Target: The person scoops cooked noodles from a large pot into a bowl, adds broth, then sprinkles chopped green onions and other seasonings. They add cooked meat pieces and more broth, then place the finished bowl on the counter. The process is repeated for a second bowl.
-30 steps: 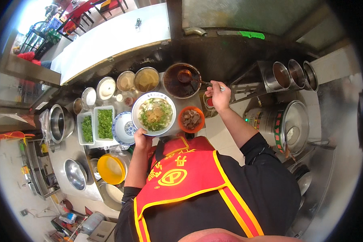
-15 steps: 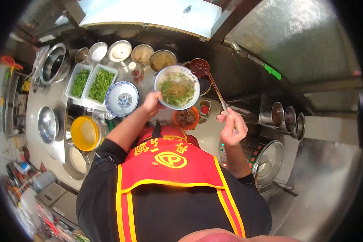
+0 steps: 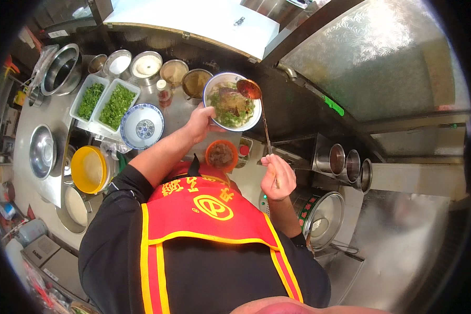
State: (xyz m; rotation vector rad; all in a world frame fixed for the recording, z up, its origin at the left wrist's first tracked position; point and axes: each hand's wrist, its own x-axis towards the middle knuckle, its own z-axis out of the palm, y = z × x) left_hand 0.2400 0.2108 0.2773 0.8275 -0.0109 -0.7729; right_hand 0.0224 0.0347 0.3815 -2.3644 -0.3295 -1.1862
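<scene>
My left hand point(image 3: 201, 123) is closed round the left edge of a white bowl point(image 3: 218, 80) with a blue rim, held up over the counter. Chopped greens and brown seasoning lie in it, with a dark red patch on top. My right hand point(image 3: 278, 178) grips the thin handle of a ladle point(image 3: 249, 89). The ladle's cup, coated in dark red sauce, is over the bowl's upper right part; whether it touches the food I cannot tell. Below the bowl stands an orange container point(image 3: 209, 152) with brown chunks.
On the counter to the left are a blue-patterned bowl point(image 3: 128, 127), clear tubs point(image 3: 137, 98) of chopped greens, a shaker bottle point(image 3: 164, 93) and several metal seasoning bowls point(image 3: 159, 73). A yellow bucket point(image 3: 103, 172) stands lower left. On the right is a large round pot point(image 3: 340, 209).
The ladle has moved left from beside the bowl to over it. Dark red sauce now shows on the food. The whole view has shifted slightly.
</scene>
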